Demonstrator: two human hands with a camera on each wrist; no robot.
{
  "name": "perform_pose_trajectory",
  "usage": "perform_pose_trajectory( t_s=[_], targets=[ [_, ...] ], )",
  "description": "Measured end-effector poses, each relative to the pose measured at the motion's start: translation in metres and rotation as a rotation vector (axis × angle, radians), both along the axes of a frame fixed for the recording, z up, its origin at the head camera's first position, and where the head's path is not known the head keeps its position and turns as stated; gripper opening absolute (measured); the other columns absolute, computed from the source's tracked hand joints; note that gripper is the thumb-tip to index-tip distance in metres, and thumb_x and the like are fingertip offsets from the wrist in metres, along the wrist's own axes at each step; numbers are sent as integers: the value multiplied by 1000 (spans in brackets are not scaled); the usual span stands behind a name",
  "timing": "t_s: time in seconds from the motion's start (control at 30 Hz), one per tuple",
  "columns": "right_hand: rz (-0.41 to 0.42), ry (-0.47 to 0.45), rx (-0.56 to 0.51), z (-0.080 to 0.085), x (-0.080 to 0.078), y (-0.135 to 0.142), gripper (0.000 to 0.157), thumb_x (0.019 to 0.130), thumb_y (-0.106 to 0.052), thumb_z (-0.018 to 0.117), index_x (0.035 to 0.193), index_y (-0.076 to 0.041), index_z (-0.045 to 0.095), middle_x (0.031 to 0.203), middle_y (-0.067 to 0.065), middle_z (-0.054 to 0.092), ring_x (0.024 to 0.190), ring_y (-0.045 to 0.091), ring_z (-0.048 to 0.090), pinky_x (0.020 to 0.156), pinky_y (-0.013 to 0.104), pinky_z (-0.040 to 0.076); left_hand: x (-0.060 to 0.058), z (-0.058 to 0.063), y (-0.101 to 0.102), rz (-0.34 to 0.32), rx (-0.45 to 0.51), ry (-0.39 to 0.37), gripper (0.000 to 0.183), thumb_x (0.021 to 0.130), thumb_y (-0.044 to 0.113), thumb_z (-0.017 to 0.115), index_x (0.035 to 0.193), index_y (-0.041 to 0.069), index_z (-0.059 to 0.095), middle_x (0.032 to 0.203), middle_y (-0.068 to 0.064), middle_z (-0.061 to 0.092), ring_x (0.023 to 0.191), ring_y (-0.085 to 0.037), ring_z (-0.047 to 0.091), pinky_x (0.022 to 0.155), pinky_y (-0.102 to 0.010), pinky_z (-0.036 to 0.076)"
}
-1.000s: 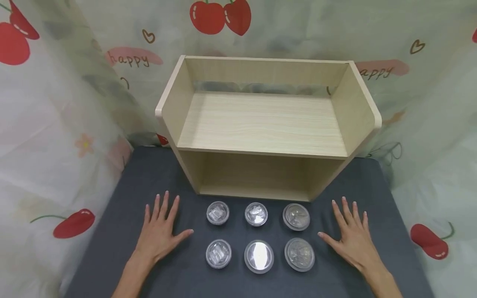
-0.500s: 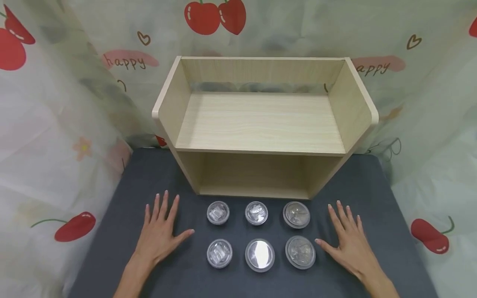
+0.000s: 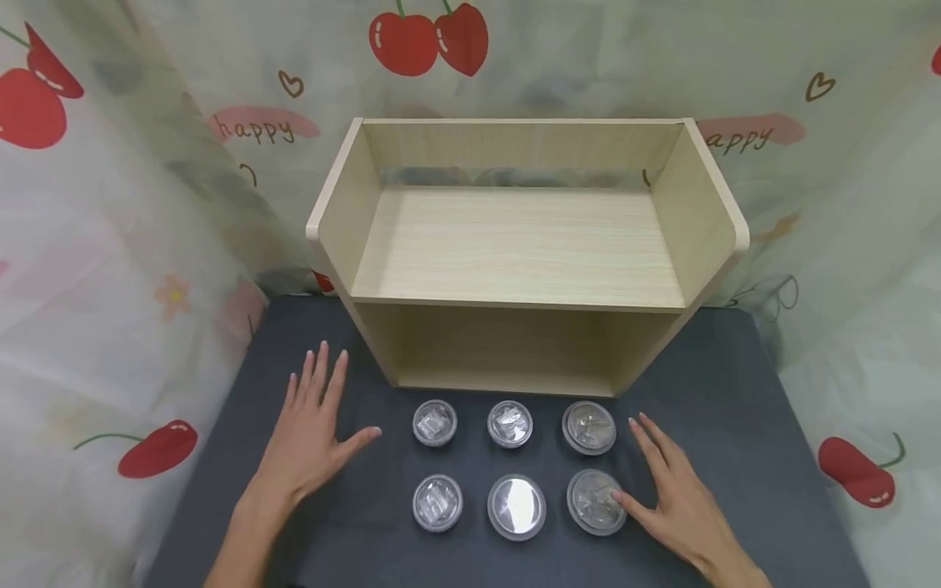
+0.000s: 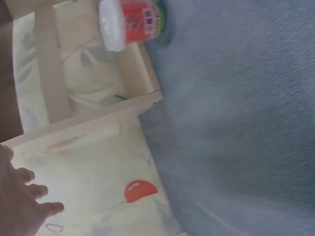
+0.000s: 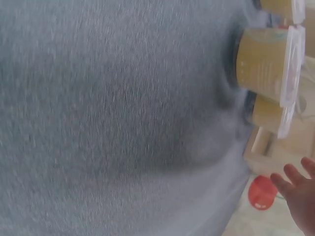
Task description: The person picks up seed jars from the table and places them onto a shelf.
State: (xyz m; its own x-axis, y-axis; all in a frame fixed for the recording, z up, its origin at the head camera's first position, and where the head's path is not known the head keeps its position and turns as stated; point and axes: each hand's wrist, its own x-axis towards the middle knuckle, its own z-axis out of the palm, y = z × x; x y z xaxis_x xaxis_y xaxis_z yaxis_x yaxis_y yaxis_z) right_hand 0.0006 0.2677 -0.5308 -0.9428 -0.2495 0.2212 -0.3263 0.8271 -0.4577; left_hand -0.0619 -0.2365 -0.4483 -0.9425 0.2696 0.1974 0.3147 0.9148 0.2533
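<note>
Several round lidded tubs stand in two rows on the dark table. My right hand (image 3: 678, 506), fingers extended, is at the front right tub (image 3: 594, 505); its thumb overlaps the lid's edge in the head view. The right wrist view shows that hand (image 5: 301, 199) apart from a yellowish tub (image 5: 263, 64) with a clear lid. My left hand (image 3: 300, 445) is spread left of the tubs and holds nothing. Nearest it are the back left tub (image 3: 434, 423) and front left tub (image 3: 437, 503). A red-labelled tub (image 4: 138, 20) appears in the left wrist view.
Behind the tubs stands a pale wooden two-level shelf (image 3: 515, 245), with side panels and an open front. More tubs are the back middle one (image 3: 510, 424), the front middle one (image 3: 516, 508) and the back right one (image 3: 589, 428). A cherry-print curtain (image 3: 147, 327) surrounds the table (image 3: 367, 555).
My right hand has moved left toward the front right tub, its thumb now over the lid's edge in view. My left hand has shifted slightly forward. The tubs keep their places.
</note>
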Motion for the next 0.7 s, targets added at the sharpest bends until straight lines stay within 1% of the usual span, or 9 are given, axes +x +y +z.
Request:
perform_pose_trajectory(
  t_s=[0.07, 0.1, 0.17, 0.23, 0.3, 0.33, 0.47, 0.6, 0.7],
  targets=[
    [14, 15, -24, 0, 1, -4, 106, 75, -38, 87, 159, -19, 26, 158, 12, 31, 133, 41, 40, 88, 58, 45, -2, 6, 0, -9, 20, 15, 113, 83, 64, 68, 161, 13, 4, 165, -17, -1, 151, -36, 0, 117, -60, 13],
    [21, 20, -39, 0, 2, -6, 105, 74, -37, 87, 158, -19, 27, 157, 11, 33, 132, 38, 42, 90, 53, 45, -3, 9, 1, -11, 27, 26, 114, 82, 64, 69, 161, 13, 3, 165, -17, -1, 151, -36, 1, 117, -58, 13],
    [40, 34, -68, 0, 5, -9, 104, 72, -32, 89, 157, -15, 31, 155, 10, 36, 132, 32, 44, 96, 41, 42, -4, 13, 1, -19, 45, 49, 117, 81, 63, 70, 160, 12, 1, 165, -17, -1, 151, -37, 3, 119, -54, 12],
    [54, 55, -87, -2, 8, -13, 101, 72, -30, 89, 155, -11, 35, 153, 8, 39, 130, 26, 46, 98, 28, 38, -6, 17, 2, -26, 60, 67, 118, 81, 63, 71, 160, 12, 1, 166, -16, 0, 151, -36, 5, 120, -51, 12],
    [60, 60, -117, -3, 11, -16, 98, 71, -27, 89, 153, -10, 38, 150, 5, 41, 128, 19, 47, 98, 16, 33, -9, 22, 3, -28, 71, 78, 118, 81, 63, 71, 160, 12, 0, 166, -13, 0, 151, -37, 7, 119, -52, 16],
    [68, 66, -136, -5, 13, -18, 95, 72, -25, 89, 152, -9, 40, 148, 5, 43, 126, 18, 49, 97, 12, 33, -9, 24, 3, -30, 82, 78, 118, 81, 62, 71, 160, 12, 0, 166, -12, 0, 151, -37, 8, 118, -53, 18],
    [101, 43, -227, -9, 19, -25, 85, 75, -18, 87, 148, -6, 44, 142, 6, 48, 119, 17, 53, 94, 12, 39, -11, 36, 6, -27, 164, 56, 120, 81, 56, 74, 160, 13, -5, 167, -8, -3, 151, -34, 9, 112, -59, 26],
    [111, 17, -295, -12, 22, -32, 77, 78, -13, 85, 144, -5, 46, 137, 7, 53, 118, 15, 54, 88, 19, 45, -13, 48, 9, -31, 264, 16, 121, 81, 44, 79, 160, 15, -7, 167, -4, -4, 151, -32, 12, 109, -62, 29],
    [94, 7, -307, -13, 22, -33, 75, 78, -13, 85, 143, -9, 49, 136, 3, 55, 118, 14, 54, 90, 16, 43, -14, 54, 10, -37, 297, 1, 120, 81, 42, 80, 160, 16, -7, 167, -3, -4, 150, -32, 14, 109, -62, 29]
  ],
)
